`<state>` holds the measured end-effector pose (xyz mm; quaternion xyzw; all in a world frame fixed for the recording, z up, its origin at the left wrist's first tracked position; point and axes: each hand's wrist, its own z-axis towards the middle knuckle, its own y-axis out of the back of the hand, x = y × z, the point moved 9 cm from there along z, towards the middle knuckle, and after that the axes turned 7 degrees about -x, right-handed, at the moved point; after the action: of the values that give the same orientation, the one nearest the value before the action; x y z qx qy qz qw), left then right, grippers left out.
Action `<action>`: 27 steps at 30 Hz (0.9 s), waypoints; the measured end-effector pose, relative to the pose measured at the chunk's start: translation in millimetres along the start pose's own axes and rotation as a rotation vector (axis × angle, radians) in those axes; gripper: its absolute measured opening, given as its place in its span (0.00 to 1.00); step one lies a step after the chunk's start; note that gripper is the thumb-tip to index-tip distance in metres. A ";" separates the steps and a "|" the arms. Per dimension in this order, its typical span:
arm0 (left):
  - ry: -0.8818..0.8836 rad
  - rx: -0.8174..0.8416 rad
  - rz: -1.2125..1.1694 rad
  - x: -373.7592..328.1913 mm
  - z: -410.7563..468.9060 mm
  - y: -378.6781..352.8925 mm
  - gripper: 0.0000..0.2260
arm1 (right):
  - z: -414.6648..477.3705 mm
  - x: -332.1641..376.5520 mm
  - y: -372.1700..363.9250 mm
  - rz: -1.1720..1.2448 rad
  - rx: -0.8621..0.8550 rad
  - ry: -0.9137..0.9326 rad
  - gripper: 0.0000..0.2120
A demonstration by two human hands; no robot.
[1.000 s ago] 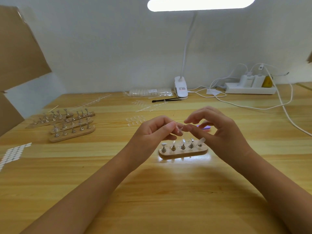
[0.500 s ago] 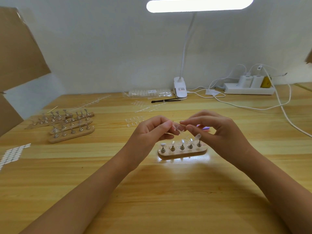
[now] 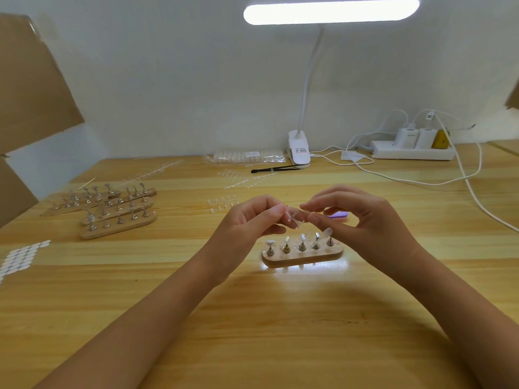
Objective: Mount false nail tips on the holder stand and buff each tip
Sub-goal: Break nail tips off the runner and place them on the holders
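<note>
Two hands are raised over the table [image 3: 280,346], well in from every edge.

- The left hand [image 3: 250,223] pinches one clear nail tip [image 3: 293,219] between thumb and forefinger.
- The right hand [image 3: 365,220] pinches the other end of the same tip, thumb and forefinger closed narrowly on it.
- The tip is in the air between the two hands, just above and behind the holder stand [image 3: 302,258].

Holder stand: one wooden bar lying flat about midway between the left and right edges.
- It has five metal pegs [image 3: 286,248] in one row.
- The rightmost peg carries a clear tip.
- The leftmost peg has a white top.
- The middle three glint too much to tell what they carry.

One purple buffer block [image 3: 339,215] lies on the table behind the right hand's fingers, partly hidden.

Toward the left edge:
- A cluster of spare stands [image 3: 118,220], at least three; the exact count is unclear.
- One thin wooden stick [image 3: 86,183] behind the cluster.
- One sheet of white pads [image 3: 22,255] at the edge itself.

Loose clear tips [image 3: 223,203] lie between the hands and the far edge, too small to count.

Along the far edge:
- One bag of tips [image 3: 247,156].
- One black tool [image 3: 275,169].
- One clip lamp [image 3: 299,150], lit.
- One power strip [image 3: 412,153] with three plugs and white cables [image 3: 421,181] trailing toward the right edge.

Cardboard [image 3: 31,80] stands by the far left corner.
</note>
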<state>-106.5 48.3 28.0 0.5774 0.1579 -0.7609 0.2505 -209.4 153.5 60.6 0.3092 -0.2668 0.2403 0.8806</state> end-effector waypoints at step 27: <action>0.065 -0.160 -0.170 11.7 12.5 35.3 0.13 | -8.2 -42.0 -10.5 -0.309 0.271 -0.084 0.06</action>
<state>-99.0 10.3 22.0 0.5644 0.2744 -0.7453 0.2250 -231.7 140.9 24.8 0.4717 -0.2182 0.1230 0.8454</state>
